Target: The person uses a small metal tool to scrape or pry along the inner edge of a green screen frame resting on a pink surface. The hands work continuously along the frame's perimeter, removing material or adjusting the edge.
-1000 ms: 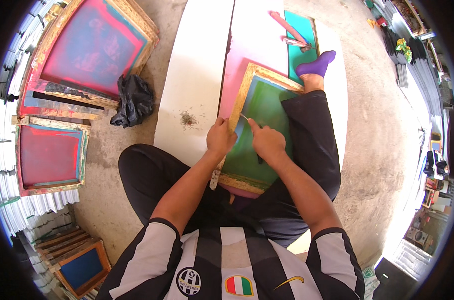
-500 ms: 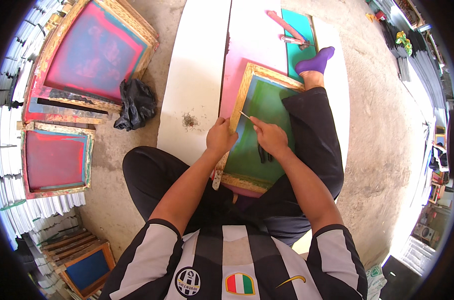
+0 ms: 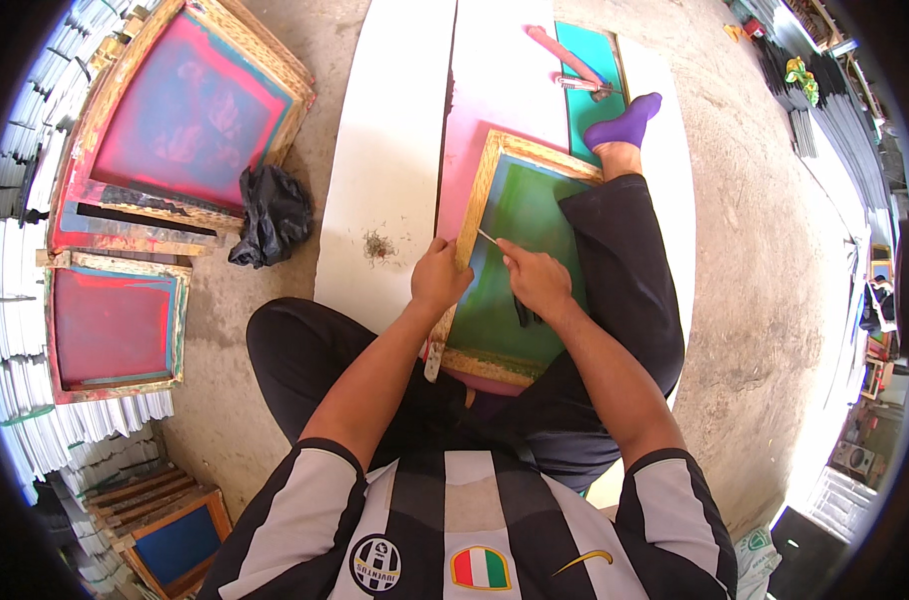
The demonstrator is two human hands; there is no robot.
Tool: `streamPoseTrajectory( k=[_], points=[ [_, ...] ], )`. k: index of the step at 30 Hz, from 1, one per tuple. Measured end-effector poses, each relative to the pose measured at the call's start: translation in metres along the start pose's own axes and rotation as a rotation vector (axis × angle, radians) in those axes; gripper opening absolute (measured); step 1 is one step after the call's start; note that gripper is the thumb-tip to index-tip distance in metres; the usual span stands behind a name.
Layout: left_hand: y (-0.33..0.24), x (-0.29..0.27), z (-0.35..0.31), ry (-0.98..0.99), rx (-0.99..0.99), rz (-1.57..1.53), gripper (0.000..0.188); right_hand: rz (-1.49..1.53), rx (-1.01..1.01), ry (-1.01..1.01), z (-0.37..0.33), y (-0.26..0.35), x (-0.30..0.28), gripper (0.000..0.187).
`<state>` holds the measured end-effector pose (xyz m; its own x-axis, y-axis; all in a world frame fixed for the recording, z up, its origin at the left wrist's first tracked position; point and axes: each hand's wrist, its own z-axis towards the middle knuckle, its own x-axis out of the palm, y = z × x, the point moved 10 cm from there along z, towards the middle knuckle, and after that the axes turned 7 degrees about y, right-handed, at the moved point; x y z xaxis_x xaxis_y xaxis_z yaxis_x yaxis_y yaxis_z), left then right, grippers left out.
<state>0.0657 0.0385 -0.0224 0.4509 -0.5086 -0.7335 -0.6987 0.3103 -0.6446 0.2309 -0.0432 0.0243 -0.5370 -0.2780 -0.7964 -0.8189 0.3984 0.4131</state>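
Seated with one leg stretched along white boards [image 3: 383,120], a person in a black-and-white striped shirt [image 3: 470,510] grips the left rail of a green-meshed wooden frame [image 3: 478,200] with the left hand [image 3: 441,274], while the right hand [image 3: 537,279] holds a thin, pale tool [image 3: 488,236], its tip at the rail's inner edge. A small heap of scraps [image 3: 379,246] lies on the boards, and farther off a reddish-handled implement [image 3: 560,52] rests partly on a teal panel [image 3: 585,125] near a purple-socked foot [image 3: 625,122]. At left, a crumpled black plastic bag [image 3: 275,215] sits against the larger of two red-stained screens [image 3: 190,120].
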Motion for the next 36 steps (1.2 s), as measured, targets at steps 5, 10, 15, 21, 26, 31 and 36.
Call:
streamPoseTrajectory(
  k=[5, 10, 15, 21, 26, 31, 36],
  points=[
    [0.001, 0.001, -0.004, -0.008, 0.004, -0.025, 0.044, -0.317, 0.055, 0.072, -0.005, 0.016, -0.001, 0.039],
    [0.003, 0.004, 0.0, -0.012, -0.034, 0.017, 0.042, 0.132, 0.016, 0.077, 0.007, 0.001, 0.013, 0.039],
    [-0.001, 0.002, 0.003, -0.007, -0.023, 0.022, 0.04, 0.576, -0.144, 0.0, 0.028, -0.032, 0.039, 0.037],
    [0.001, -0.003, -0.001, -0.011, -0.001, -0.014, 0.04, 0.045, -0.029, 0.053, 0.005, 0.0, 0.008, 0.04],
    [-0.001, 0.007, 0.006, -0.01, -0.004, 0.012, 0.042, 0.538, -0.269, -0.088, 0.03, -0.037, 0.035, 0.044],
    [0.009, 0.0, -0.001, -0.007, -0.033, 0.037, 0.044, 0.923, 0.256, 0.379, 0.015, -0.027, 0.056, 0.042],
    [-0.007, 0.003, 0.003, -0.014, -0.002, -0.011, 0.043, 0.341, -0.378, -0.303, 0.032, -0.036, 0.03, 0.04]
  ],
)
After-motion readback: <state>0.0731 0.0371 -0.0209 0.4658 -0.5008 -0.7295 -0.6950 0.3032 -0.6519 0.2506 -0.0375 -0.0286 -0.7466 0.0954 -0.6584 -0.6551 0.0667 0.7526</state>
